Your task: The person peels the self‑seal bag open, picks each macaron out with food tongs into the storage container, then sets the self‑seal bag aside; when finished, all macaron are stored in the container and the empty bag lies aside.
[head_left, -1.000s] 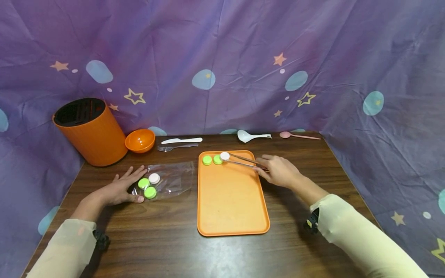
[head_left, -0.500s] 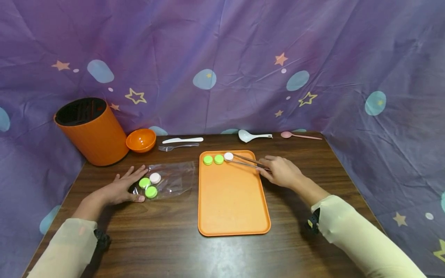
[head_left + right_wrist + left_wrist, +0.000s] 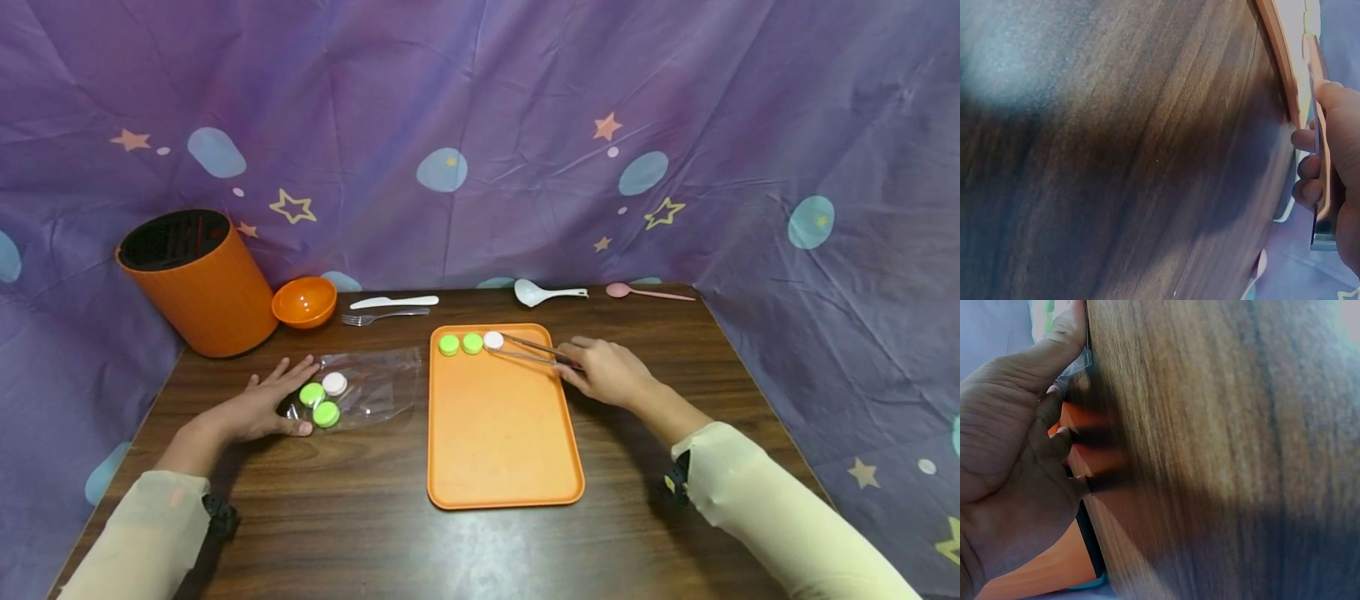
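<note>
My left hand [image 3: 266, 404] rests with spread fingers on the near-left end of a clear plastic bag [image 3: 386, 387]. Beside its thumb and fingers lie two green macaron-like discs [image 3: 326, 414] and a white one [image 3: 334, 383]. My right hand [image 3: 603, 371] grips metal tongs [image 3: 528, 342] between thumb and fingers; the handle end of the tongs [image 3: 1325, 231] shows in the right wrist view. At the tong tips is a white disc [image 3: 492, 340], in line with two green discs [image 3: 472, 343] at the far edge of the orange tray [image 3: 502, 433].
Along the back stand an orange knife block [image 3: 202, 292] and an orange bowl [image 3: 303, 302]. A white knife [image 3: 393, 302], a clear fork [image 3: 384, 317], a white ladle [image 3: 547, 292] and a pink spoon [image 3: 648, 292] lie near a purple curtain [image 3: 480, 125].
With the tongs, my right hand has shifted the white disc right, off the neighbouring green one, to a spot beside it on the tray. My left hand keeps its place on the bag.
</note>
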A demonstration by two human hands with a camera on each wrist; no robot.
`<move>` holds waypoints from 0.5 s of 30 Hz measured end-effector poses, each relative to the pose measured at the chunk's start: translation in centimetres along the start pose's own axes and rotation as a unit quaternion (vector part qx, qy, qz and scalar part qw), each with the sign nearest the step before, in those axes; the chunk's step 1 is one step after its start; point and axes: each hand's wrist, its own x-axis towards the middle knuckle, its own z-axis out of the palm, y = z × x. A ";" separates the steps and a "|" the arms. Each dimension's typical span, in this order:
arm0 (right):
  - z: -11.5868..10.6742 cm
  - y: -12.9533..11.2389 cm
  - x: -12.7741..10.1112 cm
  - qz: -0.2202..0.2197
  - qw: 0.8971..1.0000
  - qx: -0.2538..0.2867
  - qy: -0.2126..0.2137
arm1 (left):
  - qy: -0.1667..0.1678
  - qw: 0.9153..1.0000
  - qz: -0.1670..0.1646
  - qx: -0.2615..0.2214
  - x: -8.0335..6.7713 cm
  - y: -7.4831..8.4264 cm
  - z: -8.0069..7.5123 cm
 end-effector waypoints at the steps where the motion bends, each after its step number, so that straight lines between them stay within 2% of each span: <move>1: 0.0 0.0 0.0 0.002 1.000 0.000 -0.001 | 0.001 1.000 0.003 -0.001 0.0 0.0 0.0; 5: -0.4 -0.1 0.0 0.008 1.000 0.002 -0.002 | 0.006 1.000 0.009 0.000 0.1 -0.6 0.2; 9: -0.8 0.0 0.1 0.009 1.000 0.004 0.003 | 0.004 1.000 -0.003 0.005 0.5 -1.3 0.4; 15: -1.2 -0.8 0.9 -0.009 1.000 0.013 0.024 | -0.001 1.000 -0.008 0.015 0.9 -2.2 0.4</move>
